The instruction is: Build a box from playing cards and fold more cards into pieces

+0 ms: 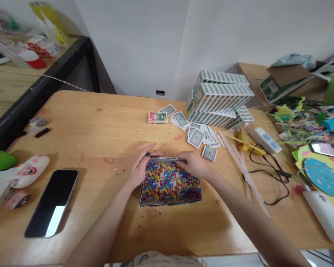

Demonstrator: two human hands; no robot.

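Observation:
In front of me on the table stands a shallow box [171, 183], its inside covered in a red, blue, yellow and green pattern. My left hand [140, 167] lies against its far left corner, fingers stretched out past the far wall. At the far right, my right hand [194, 164] is closed on the rim of the far wall, with its fingertips partly hidden. Beyond that hand lie a small stack of playing cards [209, 152] and a spread of loose cards [196, 137], backs up. A card box [157, 118] sits farther back.
Stacked card cartons [221, 98] rise at the back right. Glue sticks [243, 167], a yellow glue gun [246, 142], its cord and a power strip [265, 140] lie to the right. A phone [52, 203] and a white pouch [30, 172] are at the left.

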